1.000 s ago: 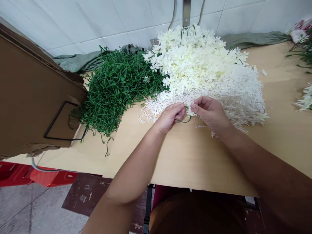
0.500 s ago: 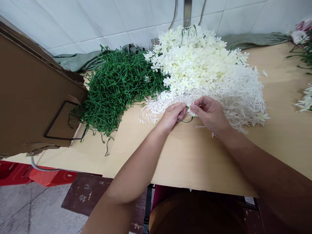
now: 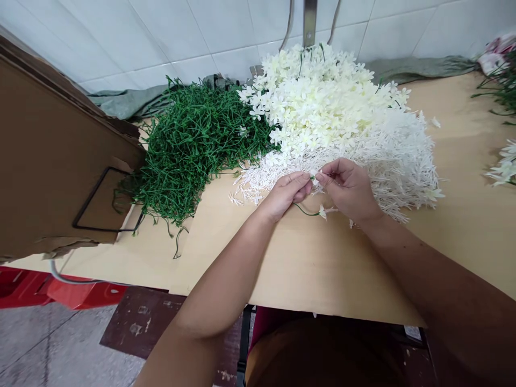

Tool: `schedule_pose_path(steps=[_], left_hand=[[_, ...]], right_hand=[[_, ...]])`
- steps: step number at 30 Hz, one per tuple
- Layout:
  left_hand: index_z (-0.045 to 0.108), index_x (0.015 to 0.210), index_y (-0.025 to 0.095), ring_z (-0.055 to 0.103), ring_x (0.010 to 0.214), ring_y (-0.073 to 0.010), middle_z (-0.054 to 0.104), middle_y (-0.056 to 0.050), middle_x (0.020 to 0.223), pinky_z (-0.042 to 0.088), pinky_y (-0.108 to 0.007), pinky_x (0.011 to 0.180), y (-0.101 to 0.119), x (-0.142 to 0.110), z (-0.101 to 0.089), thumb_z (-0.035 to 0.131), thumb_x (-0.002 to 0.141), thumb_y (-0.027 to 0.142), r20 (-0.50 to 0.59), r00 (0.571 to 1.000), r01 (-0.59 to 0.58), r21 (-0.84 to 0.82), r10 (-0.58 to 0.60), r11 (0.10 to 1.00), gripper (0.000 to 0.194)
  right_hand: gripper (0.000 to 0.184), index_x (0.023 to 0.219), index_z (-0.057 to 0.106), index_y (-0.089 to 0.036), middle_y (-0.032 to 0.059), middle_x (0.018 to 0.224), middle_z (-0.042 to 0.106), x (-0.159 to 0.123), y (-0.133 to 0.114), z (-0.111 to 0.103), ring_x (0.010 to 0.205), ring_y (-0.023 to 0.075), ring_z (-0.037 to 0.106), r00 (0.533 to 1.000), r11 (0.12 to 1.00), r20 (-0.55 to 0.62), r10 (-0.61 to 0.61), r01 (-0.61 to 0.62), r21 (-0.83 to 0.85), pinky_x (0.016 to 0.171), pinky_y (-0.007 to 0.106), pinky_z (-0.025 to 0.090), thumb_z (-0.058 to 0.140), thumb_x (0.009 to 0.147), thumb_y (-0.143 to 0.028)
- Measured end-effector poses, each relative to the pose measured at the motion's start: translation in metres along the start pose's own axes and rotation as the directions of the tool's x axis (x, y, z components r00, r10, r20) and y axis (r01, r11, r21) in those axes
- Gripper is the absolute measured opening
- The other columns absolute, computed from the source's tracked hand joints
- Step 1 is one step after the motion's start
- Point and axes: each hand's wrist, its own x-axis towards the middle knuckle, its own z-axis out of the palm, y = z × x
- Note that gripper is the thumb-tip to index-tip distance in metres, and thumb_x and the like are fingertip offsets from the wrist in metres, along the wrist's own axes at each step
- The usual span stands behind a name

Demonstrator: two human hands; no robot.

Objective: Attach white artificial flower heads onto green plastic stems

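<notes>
My left hand (image 3: 291, 194) pinches a green artificial flower stem (image 3: 307, 212). One branch of that stem curves out below the fingers and ends in a small white flower (image 3: 323, 212). My right hand (image 3: 347, 188) is closed at the fingertips on a small white piece, probably a flower, against another tip of the stem; the fingers partly hide it. Just beyond both hands lies a heap of thin white flower pieces (image 3: 403, 156), with a pile of white petal flowers (image 3: 318, 107) behind it. To the left is a tangled pile of green plastic stems (image 3: 197, 140).
A cardboard box (image 3: 52, 145) stands at the left, with a black wire frame (image 3: 91, 201) against it. Green cloth (image 3: 419, 67) lies along the tiled wall. More white flowers (image 3: 503, 164) sit at the right edge. Red plastic (image 3: 80, 293) shows below the table.
The lower branch of the stem now carries a white flower and hangs clear of my right fingers. My hands have stayed close together, fingertips meeting at another stem tip.
</notes>
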Motion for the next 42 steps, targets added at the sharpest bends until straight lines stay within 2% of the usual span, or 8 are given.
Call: schedule_pose_path(steps=[7,13,18,25,28,33,38,42], left_hand=[[0.048,0.060,0.013,0.021,0.041,-0.0013,0.031,0.008,0.047,0.011,-0.020,0.044,0.0011,0.0000,-0.0004,0.066,0.073,0.054,0.008,1.000,0.014,0.007,-0.014,1.000,0.046],[0.046,0.059,0.013,0.020,0.041,-0.0012,0.030,0.008,0.046,0.011,-0.020,0.043,0.0029,0.0008,0.0013,0.064,0.076,0.050,-0.014,0.998,0.062,-0.002,-0.062,0.998,0.044],[0.045,0.058,0.013,0.021,0.041,-0.0009,0.030,0.008,0.045,0.010,-0.019,0.043,0.0029,0.0015,0.0003,0.069,0.072,0.049,0.009,0.999,0.053,-0.045,-0.052,0.998,0.045],[0.043,0.057,0.014,0.023,0.042,-0.0011,0.033,0.007,0.047,0.011,-0.019,0.043,0.0040,0.0020,0.0016,0.069,0.074,0.043,-0.036,0.995,0.095,-0.054,-0.097,0.994,0.042],[0.043,0.057,0.014,0.024,0.042,-0.0009,0.034,0.007,0.048,0.012,-0.019,0.044,0.0036,0.0016,0.0012,0.069,0.073,0.043,-0.017,0.997,0.075,-0.050,-0.076,0.996,0.043],[0.044,0.056,0.013,0.025,0.043,-0.0010,0.033,0.008,0.047,0.012,-0.019,0.044,0.0036,0.0004,0.0002,0.070,0.071,0.047,0.031,0.999,0.043,-0.042,-0.041,0.998,0.046],[0.043,0.055,0.014,0.027,0.044,-0.0020,0.035,0.007,0.047,0.015,-0.019,0.044,0.0046,-0.0003,0.0021,0.068,0.074,0.045,-0.005,0.997,0.083,-0.013,-0.083,0.996,0.044],[0.044,0.056,0.014,0.028,0.045,-0.0020,0.036,0.006,0.050,0.017,-0.019,0.044,0.0043,-0.0010,0.0037,0.068,0.075,0.045,0.008,0.998,0.057,-0.030,-0.057,0.998,0.044]], right_hand=[[0.018,0.069,0.056,-0.018,-0.0021,0.065,0.056,0.0014,-0.0005,-0.0003,0.062,0.0110,0.053,0.996,0.995,0.026,0.081,-0.082,0.055,0.064,0.029,0.047,0.072,0.067,-0.026],[0.031,0.067,0.057,-0.019,-0.0031,0.062,0.058,0.0023,0.0014,0.0026,0.056,0.0095,0.052,0.980,0.962,0.071,0.184,-0.195,0.191,0.055,0.026,0.044,0.081,0.058,-0.036],[0.036,0.064,0.057,-0.018,-0.0035,0.058,0.057,0.0025,0.0039,0.0058,0.054,0.0087,0.051,0.970,0.934,0.068,0.233,-0.243,0.262,0.051,0.024,0.041,0.084,0.051,-0.038],[0.034,0.063,0.057,-0.018,-0.0039,0.056,0.059,-0.0003,0.0007,0.0071,0.050,0.0084,0.051,0.962,0.919,0.130,0.239,-0.268,0.291,0.050,0.024,0.042,0.084,0.053,-0.038],[0.033,0.062,0.058,-0.018,-0.0033,0.057,0.061,-0.0002,0.0016,0.0074,0.051,0.0085,0.053,0.962,0.916,0.130,0.239,-0.267,0.299,0.051,0.024,0.043,0.083,0.054,-0.038],[0.037,0.061,0.059,-0.018,-0.0041,0.057,0.061,0.0019,0.0045,0.0071,0.052,0.0076,0.054,0.952,0.882,0.162,0.259,-0.302,0.361,0.052,0.022,0.044,0.086,0.048,-0.041],[0.041,0.061,0.058,-0.019,-0.0044,0.056,0.060,0.0027,0.0058,0.0066,0.052,0.0081,0.053,0.951,0.873,0.182,0.251,-0.303,0.381,0.053,0.023,0.044,0.086,0.047,-0.045],[0.039,0.063,0.057,-0.019,-0.0041,0.058,0.060,0.0015,0.0086,0.0069,0.052,0.0092,0.053,0.951,0.883,0.182,0.250,-0.301,0.359,0.054,0.025,0.045,0.086,0.050,-0.042]])
